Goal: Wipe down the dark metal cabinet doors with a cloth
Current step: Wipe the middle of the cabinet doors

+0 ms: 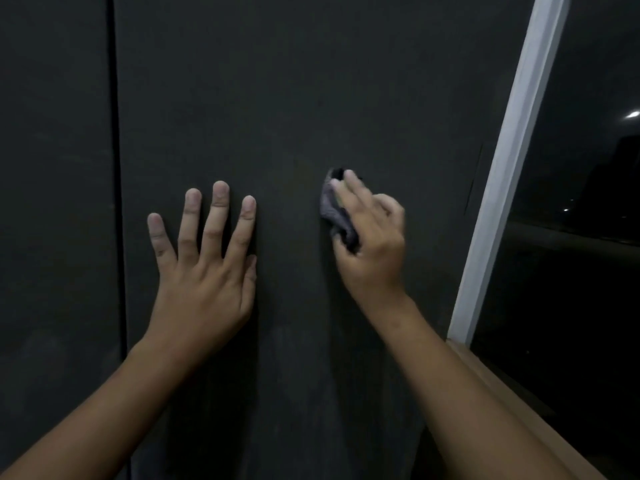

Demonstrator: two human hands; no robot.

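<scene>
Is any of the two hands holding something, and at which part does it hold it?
The right hand holds a bunched grey cloth under its fingers, pressed to the dark cabinet door. The left hand holds nothing; it lies flat on the door.

Cloth (337,213) on door (277,98), window frame (512,161) right

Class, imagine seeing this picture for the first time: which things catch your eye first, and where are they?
Two bare hands stand out against the dark cabinet door: the left hand lies flat with fingers spread, left of centre. The right hand presses a bunched grey cloth to the door. A pale window frame slants down the right side.
</scene>
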